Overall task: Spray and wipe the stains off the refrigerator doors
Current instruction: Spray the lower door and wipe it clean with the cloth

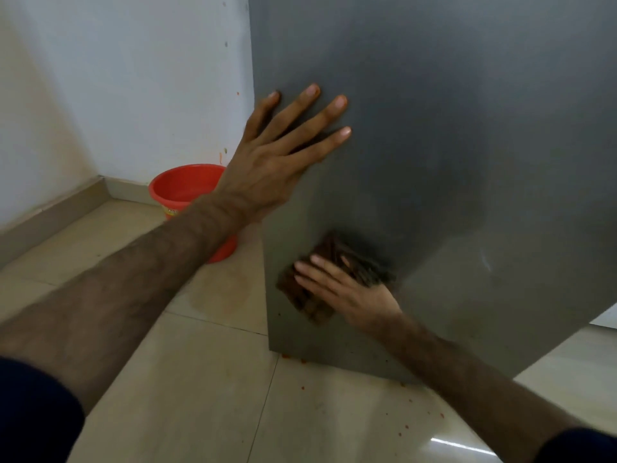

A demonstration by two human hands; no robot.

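Note:
The grey refrigerator door (450, 128) fills the right and centre of the view. My left hand (277, 155) lies flat against it near its left edge, fingers spread, holding nothing. Lower down, my right hand (347, 292) presses a dark brown cloth (337, 279) against the bottom of the door. The cloth looks blurred. A few small dark specks dot the door near its lower left corner. No spray bottle is in view.
A red plastic bucket (183, 188) stands on the floor by the white wall (117, 78), left of the refrigerator and partly behind my left forearm. The beige tiled floor (200, 379) carries small orange-red spatters below the door.

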